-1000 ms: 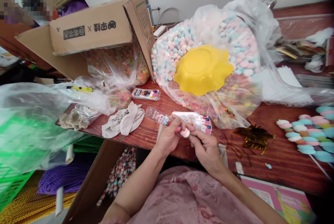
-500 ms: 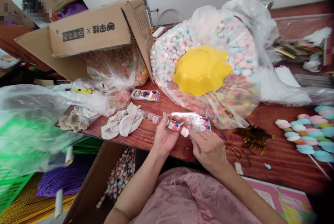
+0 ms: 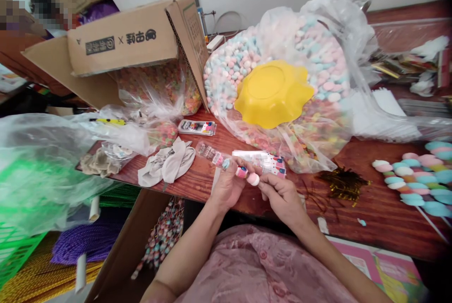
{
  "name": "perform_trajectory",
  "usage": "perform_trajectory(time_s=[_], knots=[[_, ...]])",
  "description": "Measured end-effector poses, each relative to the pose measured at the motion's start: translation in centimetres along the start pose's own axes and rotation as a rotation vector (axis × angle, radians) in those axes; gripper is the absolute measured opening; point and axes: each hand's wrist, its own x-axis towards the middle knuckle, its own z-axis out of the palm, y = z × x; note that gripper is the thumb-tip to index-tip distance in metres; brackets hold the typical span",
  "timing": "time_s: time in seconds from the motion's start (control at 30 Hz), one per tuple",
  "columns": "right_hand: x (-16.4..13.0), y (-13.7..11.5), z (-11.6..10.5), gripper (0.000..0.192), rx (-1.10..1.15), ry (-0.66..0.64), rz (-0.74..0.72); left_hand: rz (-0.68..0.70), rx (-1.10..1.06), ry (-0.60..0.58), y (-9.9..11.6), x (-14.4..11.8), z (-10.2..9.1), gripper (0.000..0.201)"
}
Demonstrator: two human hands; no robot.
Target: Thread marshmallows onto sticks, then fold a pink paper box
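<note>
My left hand (image 3: 228, 184) is closed around a clear printed bag (image 3: 212, 153), which slants up and left over the table with pink and pale blue candy pieces showing through it. A pink and white marshmallow (image 3: 253, 179) sticks out of the bag's lower right end. My right hand (image 3: 282, 194) pinches at that marshmallow with thumb and fingertips. What lies behind the fingertips is hidden. Just behind my hands is a stack of flat printed bags (image 3: 268, 163). A crumpled pale cloth (image 3: 167, 163) lies left of the bag.
Behind stands a big clear bag of marshmallows (image 3: 229, 65) with a yellow scalloped bowl (image 3: 273, 93) upturned on it. An open carton (image 3: 123, 44) is back left. Marshmallow skewers (image 3: 418, 178) and gold tinsel (image 3: 346, 183) lie right. A small packet (image 3: 197, 127) lies near the carton.
The printed bag now reaches further over the marshmallow piece, and its far end has tipped slightly. My left hand has rolled over it, while my right hand has shifted left to the marshmallow.
</note>
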Motion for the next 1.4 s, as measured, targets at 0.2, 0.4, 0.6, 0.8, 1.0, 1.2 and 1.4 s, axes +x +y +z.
perform_trajectory(time_s=[0.2,0.4,0.6,0.8,1.0,1.2,1.4], knots=[[-0.3,-0.1,0.3,0.027,0.036,-0.082,0.068,-0.014,0.066,-0.007,0.5,0.3,-0.8,0.046],[-0.3,-1.8,1.3,0.036,0.16,-0.056,0.095,-0.007,0.119,0.04,-0.7,0.1,0.0,0.046],[-0.2,-2.1,0.6,0.03,0.197,0.019,0.074,-0.008,-0.016,0.016,-0.2,0.3,-0.5,0.055],[-0.1,-0.9,-2.4,0.023,0.186,0.216,0.033,-0.157,0.343,0.0,1.6,-3.1,-1.6,0.045],[0.0,-0.5,-4.4,0.02,-0.094,0.18,-0.102,0.339,1.189,-0.221,6.9,-4.9,1.8,0.031],[0.0,-1.2,-4.0,0.018,-0.278,0.106,-0.32,0.367,1.515,-0.387,8.1,0.5,1.9,0.044],[-0.7,-1.2,-4.5,0.023,-0.749,0.156,-0.672,0.23,1.835,-0.388,5.1,0.8,-1.0,0.01]])
